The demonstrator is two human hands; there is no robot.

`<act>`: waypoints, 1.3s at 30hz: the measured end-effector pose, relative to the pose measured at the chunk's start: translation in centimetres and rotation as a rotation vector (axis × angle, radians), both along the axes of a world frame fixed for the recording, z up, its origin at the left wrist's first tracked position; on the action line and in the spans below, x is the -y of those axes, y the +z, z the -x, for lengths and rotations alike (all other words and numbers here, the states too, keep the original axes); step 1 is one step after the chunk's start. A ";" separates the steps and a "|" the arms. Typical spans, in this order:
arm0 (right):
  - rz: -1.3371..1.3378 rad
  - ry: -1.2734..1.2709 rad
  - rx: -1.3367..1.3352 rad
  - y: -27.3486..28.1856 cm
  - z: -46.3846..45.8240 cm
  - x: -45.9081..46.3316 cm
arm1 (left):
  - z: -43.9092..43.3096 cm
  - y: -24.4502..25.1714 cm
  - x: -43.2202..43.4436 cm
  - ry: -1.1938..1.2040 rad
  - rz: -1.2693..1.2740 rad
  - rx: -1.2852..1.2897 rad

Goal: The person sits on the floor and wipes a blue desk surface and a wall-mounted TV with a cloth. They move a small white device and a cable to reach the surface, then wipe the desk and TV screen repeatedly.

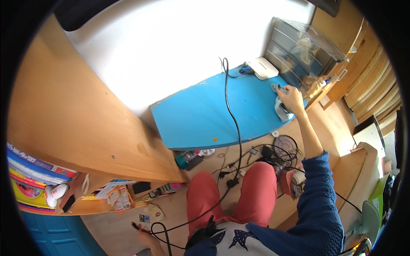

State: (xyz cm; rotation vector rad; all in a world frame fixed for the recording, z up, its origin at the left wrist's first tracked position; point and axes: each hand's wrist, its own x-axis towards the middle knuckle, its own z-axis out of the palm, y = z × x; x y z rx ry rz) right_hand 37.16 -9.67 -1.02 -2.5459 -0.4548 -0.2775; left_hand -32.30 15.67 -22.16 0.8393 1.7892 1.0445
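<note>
My right hand grips a grey cloth at the right end of a blue tabletop, beside a clear plastic drawer unit. Low at the left, my left hand holds the black end of a cable; its fingers are partly blurred. A long black cable runs across the blue top, over its front edge and down across my legs. At the back of the blue top lies a white router-like box with a blue plug beside it.
Tangled cables and adapters lie on the floor under the blue top's front edge, near a teal-capped bottle. At left, a wooden shelf holds books, a white game controller and packets. A wooden ledge stands at right.
</note>
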 end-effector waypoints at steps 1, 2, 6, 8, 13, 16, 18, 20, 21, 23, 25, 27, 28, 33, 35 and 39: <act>0.003 0.004 0.017 0.0 0.1 0.0 | 1.2 -1.8 -0.2 -0.084 0.143 0.004; -0.003 -0.005 0.010 0.1 0.2 0.0 | 2.4 -3.5 -0.1 -0.256 0.152 -0.014; -0.016 -0.029 0.005 0.2 0.6 -0.2 | 4.4 -6.8 -0.6 -0.733 0.311 -0.280; -0.025 -0.033 0.051 0.0 1.0 -0.2 | 2.9 -5.4 -1.3 -1.077 0.356 -0.768; -0.104 -0.061 0.193 -0.8 1.8 -0.3 | -9.1 4.7 -2.3 -1.516 0.354 -1.005; -0.081 0.015 0.096 -0.9 1.9 0.6 | -17.4 10.6 -1.2 -1.877 0.212 -0.466; 0.110 0.013 0.215 -1.0 2.1 1.5 | -21.7 12.8 0.0 -2.013 0.016 -0.331; 0.010 0.102 0.142 -1.1 2.0 2.1 | -25.2 13.5 0.4 -2.091 0.065 -0.387; -0.073 0.137 0.073 -1.3 1.8 2.4 | -26.4 13.4 0.9 -2.120 0.114 -0.392; -0.091 0.166 0.123 -1.7 1.5 2.3 | -28.9 12.4 2.2 -2.080 -0.173 -0.342; -0.097 0.149 0.158 -2.0 1.4 1.9 | -31.0 11.3 3.7 -1.941 -0.378 -0.321; -0.106 0.130 0.206 -2.3 1.9 1.5 | -32.8 10.9 4.9 -1.915 -0.225 -0.027; -0.113 0.130 0.234 -2.3 2.4 1.5 | -33.5 11.1 5.5 -1.855 0.064 0.133; -0.080 0.259 0.213 -2.6 5.2 2.3 | -33.0 15.2 6.5 -1.732 0.202 0.356; -0.141 0.269 0.215 -2.5 4.4 2.6 | -31.9 17.2 5.7 -1.737 -0.012 0.291; -0.106 -0.022 0.228 -2.5 0.0 2.3 | -30.0 19.0 4.1 -1.596 -0.167 0.187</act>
